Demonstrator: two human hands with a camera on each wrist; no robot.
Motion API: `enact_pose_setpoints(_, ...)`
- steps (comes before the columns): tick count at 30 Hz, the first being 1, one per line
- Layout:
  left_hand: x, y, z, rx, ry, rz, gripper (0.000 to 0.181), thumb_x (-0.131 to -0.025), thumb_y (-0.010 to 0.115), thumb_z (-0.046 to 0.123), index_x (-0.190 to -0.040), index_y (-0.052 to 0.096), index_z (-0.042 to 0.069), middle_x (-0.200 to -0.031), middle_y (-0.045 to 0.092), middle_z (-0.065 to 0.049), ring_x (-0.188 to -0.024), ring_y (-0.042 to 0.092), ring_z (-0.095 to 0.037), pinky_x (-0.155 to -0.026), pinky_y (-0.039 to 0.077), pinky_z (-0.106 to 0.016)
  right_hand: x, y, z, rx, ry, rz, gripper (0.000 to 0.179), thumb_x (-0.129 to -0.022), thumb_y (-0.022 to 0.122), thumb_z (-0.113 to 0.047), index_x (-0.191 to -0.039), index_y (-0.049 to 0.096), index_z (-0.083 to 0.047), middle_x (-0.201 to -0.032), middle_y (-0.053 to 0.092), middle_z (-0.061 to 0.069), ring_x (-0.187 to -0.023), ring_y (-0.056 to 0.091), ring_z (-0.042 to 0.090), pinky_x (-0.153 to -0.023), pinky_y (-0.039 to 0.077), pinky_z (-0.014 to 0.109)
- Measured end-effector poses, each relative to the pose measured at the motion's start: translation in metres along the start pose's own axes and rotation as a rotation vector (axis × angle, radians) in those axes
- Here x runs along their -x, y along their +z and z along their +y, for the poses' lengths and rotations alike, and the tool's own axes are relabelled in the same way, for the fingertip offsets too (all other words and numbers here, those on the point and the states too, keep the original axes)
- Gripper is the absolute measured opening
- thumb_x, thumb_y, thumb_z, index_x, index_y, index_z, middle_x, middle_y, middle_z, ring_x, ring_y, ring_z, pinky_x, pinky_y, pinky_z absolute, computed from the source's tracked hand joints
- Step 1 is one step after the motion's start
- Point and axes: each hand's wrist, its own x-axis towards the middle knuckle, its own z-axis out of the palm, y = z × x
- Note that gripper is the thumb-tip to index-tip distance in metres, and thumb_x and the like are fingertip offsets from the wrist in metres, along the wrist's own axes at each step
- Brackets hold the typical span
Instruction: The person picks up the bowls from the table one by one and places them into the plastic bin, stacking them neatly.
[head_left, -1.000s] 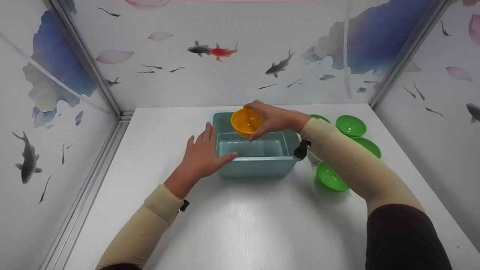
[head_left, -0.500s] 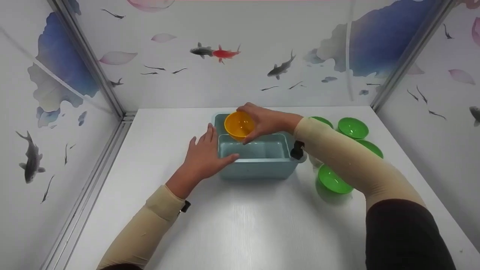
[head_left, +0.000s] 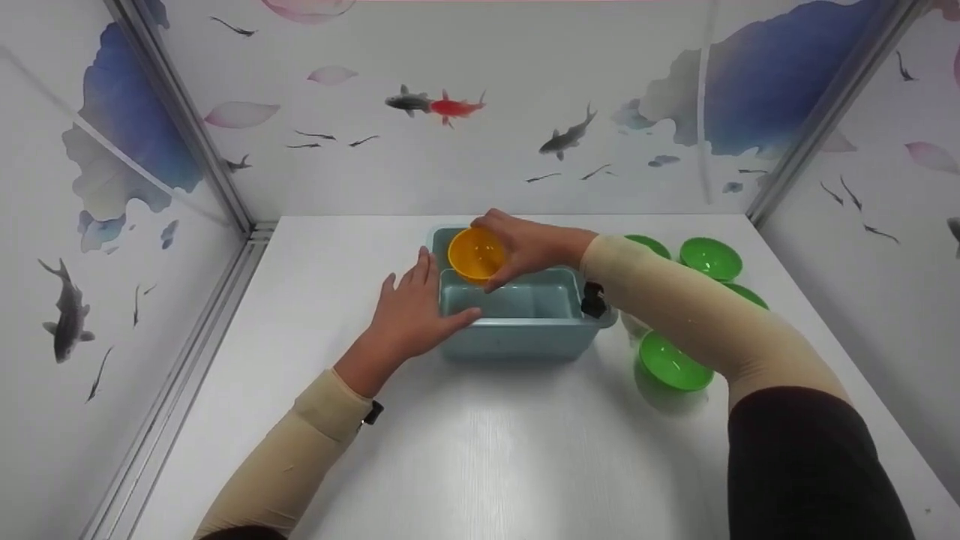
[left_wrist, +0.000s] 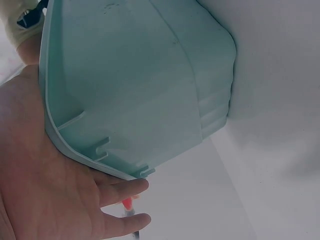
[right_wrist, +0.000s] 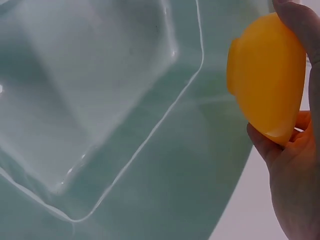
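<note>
A pale blue-green plastic basin [head_left: 517, 342] with a smaller tray-like section [head_left: 510, 301] inside it stands at the table's far middle. My right hand [head_left: 529, 244] pinches an orange-yellow bowl [head_left: 472, 255] by its rim, over the back left part of the basin. The right wrist view has the bowl [right_wrist: 267, 75] on its side, foot toward the basin, thumb and fingers at opposite edges. Along the basin's left side lies my left hand [head_left: 409, 315], fingers straight and thumb out over the front rim. In the left wrist view its palm is against the rim of the basin [left_wrist: 120, 75].
Several green bowls sit right of the basin, one at the back [head_left: 710, 259] and one nearer [head_left: 675, 364]; my right forearm partly hides others. Something whitish [head_left: 634, 324] shows beside that arm. A wall [head_left: 465, 165] with painted fish rises behind the table [head_left: 480, 450].
My right hand has moved slightly left with the orange-yellow bowl, then nearly stopped. My left hand stays at the basin's side. The head view has shifted a little.
</note>
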Motion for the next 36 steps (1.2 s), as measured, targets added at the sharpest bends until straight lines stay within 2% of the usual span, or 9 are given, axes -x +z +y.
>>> enact_pose_setpoints(9, 0.000, -0.001, 0.001, 0.005, -0.005, -0.006, 0.128, -0.095, 0.048, 0.091, -0.176, 0.010, 0.000, -0.185, 0.009, -0.020, -0.164, 0.032, -0.041, -0.132, 0.014, -0.067, -0.008, 0.002, 0.001, 0.055, -0.030, -0.014, 0.104, -0.083, 0.095, -0.059, -0.162, 0.043, -0.016, -0.144, 0.050, 0.003, -0.123, 0.056, 0.021, -0.111, 0.052, 0.040)
enact_pose_setpoints(15, 0.000, -0.001, 0.001, 0.015, -0.004, -0.001, 0.127, -0.096, 0.050, 0.090, -0.176, 0.010, 0.000, -0.184, 0.010, -0.020, -0.163, 0.033, -0.042, -0.132, 0.015, -0.068, -0.015, 0.007, 0.005, 0.105, -0.064, -0.025, 0.104, -0.084, 0.091, -0.065, -0.162, 0.045, -0.015, -0.145, 0.053, 0.004, -0.124, 0.056, 0.021, -0.112, 0.052, 0.040)
enact_pose_setpoints(22, 0.000, 0.000, 0.001, 0.028, -0.007, 0.001, 0.128, -0.095, 0.052, 0.090, -0.177, 0.010, 0.000, -0.185, 0.011, -0.019, -0.163, 0.034, -0.043, -0.132, 0.014, -0.068, -0.018, 0.016, 0.007, 0.175, -0.031, -0.044, 0.107, -0.086, 0.084, -0.074, -0.167, 0.041, -0.018, -0.152, 0.054, 0.003, -0.130, 0.054, 0.022, -0.116, 0.049, 0.045)
enact_pose_setpoints(32, 0.001, -0.001, -0.001, 0.019, 0.008, 0.013, 0.125, -0.097, 0.052, 0.088, -0.176, 0.011, -0.001, -0.184, 0.010, -0.019, -0.163, 0.033, -0.043, -0.132, 0.015, -0.067, -0.025, 0.022, 0.008, 0.146, -0.017, -0.107, 0.100, -0.087, 0.089, -0.058, -0.165, 0.043, -0.014, -0.145, 0.051, 0.005, -0.124, 0.055, 0.023, -0.109, 0.053, 0.042)
enact_pose_setpoints(36, 0.001, 0.000, -0.002, 0.014, 0.013, 0.018, 0.126, -0.097, 0.052, 0.088, -0.176, 0.011, -0.001, -0.184, 0.010, -0.019, -0.162, 0.034, -0.043, -0.132, 0.015, -0.067, -0.028, 0.027, 0.007, 0.165, -0.004, -0.135, 0.103, -0.085, 0.090, -0.058, -0.165, 0.042, -0.014, -0.145, 0.049, 0.005, -0.124, 0.055, 0.022, -0.108, 0.054, 0.041)
